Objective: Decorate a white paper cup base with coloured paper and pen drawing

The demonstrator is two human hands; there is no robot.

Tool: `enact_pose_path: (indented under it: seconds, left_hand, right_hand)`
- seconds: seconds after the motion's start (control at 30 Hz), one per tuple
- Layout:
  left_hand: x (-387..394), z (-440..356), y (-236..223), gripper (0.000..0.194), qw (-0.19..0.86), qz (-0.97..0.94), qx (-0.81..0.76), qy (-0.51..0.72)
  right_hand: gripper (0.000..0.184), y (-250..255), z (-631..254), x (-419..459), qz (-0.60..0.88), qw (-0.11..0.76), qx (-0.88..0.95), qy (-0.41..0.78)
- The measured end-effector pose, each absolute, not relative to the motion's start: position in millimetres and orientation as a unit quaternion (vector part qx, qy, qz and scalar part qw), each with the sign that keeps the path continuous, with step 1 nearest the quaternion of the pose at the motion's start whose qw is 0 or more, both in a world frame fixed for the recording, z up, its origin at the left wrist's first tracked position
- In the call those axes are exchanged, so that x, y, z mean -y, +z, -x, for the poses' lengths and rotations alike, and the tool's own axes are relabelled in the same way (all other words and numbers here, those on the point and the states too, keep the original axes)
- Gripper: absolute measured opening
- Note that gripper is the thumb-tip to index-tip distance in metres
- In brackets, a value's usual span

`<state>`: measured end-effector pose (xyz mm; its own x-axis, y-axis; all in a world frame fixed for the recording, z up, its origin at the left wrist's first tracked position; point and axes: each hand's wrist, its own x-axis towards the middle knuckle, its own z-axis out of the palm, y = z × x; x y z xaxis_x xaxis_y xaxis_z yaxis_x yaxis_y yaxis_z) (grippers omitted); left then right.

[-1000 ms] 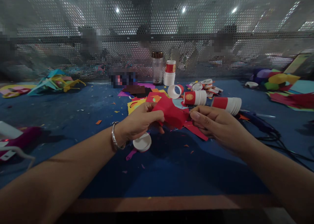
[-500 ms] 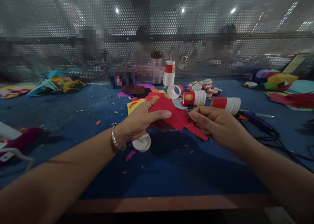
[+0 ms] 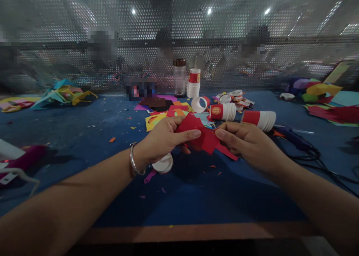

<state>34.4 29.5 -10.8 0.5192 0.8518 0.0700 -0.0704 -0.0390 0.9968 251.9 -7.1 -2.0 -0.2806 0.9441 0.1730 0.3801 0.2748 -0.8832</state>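
At your far left, a heap of coloured paper [image 3: 63, 95] lies towards the back of the desk [image 3: 157, 207], with a purple object [image 3: 32, 158] nearer you. Your left forearm rises from the lower left corner, slanting inward to a wrist that wears a silver bracelet [image 3: 133, 160]. Your left hand [image 3: 165, 138] points right, its thumb laid flat along the top of the red paper [image 3: 206, 138] and its other fingers curled behind and below, so the paper's left part is pinched between them. Just below this hand, a white lid [image 3: 163, 164] lies on the desk beside a purple scrap [image 3: 150, 176].

The red paper is held in front of you, between your two hands, its face tilted up towards you. Beyond it are yellow paper [image 3: 151, 122], a clear jar [image 3: 180, 80] and an upright stack of cups [image 3: 193, 84].

Your right hand [image 3: 242, 140] comes in from the lower right, forearm slanting up and inward, knuckles bent. Its thumb and forefinger are pressed together at the paper's right edge; you cannot tell what lies between the tips. Behind it, stacked cups [image 3: 259, 120] lie on their side, and a black cable [image 3: 316, 162] runs off to the right.
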Motion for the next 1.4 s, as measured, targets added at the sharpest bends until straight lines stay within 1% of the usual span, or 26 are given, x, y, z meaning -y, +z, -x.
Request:
enact_pose_path:
  seconds: [0.23, 0.4, 0.77, 1.03, 1.23, 1.4]
  left_hand:
    - [-27.1, -34.9, -9.3, 0.02, 0.627, -0.608, -0.327, 0.361]
    - [-23.0, -37.2, -6.8, 0.017, 0.65, -0.597, -0.332, 0.332]
    - [-22.7, -37.3, -6.6, 0.013, 0.667, -0.588, -0.325, 0.322]
    - [-24.2, -35.2, -8.6, 0.022, 0.676, -0.589, -0.311, 0.315]
    - [-22.8, -37.1, -8.9, 0.024, 0.68, -0.598, -0.302, 0.298]
    - [-22.7, -37.7, -8.9, 0.036, 0.682, -0.594, -0.305, 0.297]
  right_hand:
    - [0.044, -0.9, -252.1, 8.3, 0.471, 0.37, 0.715, 0.362]
    - [0.043, 0.1, -250.7, 9.3, 0.468, 0.365, 0.728, 0.343]
    - [0.042, 0.8, -251.1, 8.3, 0.471, 0.356, 0.742, 0.317]
    - [0.038, 1.3, -250.3, 9.6, 0.473, 0.351, 0.738, 0.329]
    - [0.039, -1.1, -250.5, 9.7, 0.473, 0.347, 0.731, 0.347]
    - [0.041, -0.7, -248.4, 9.1, 0.476, 0.348, 0.736, 0.332]
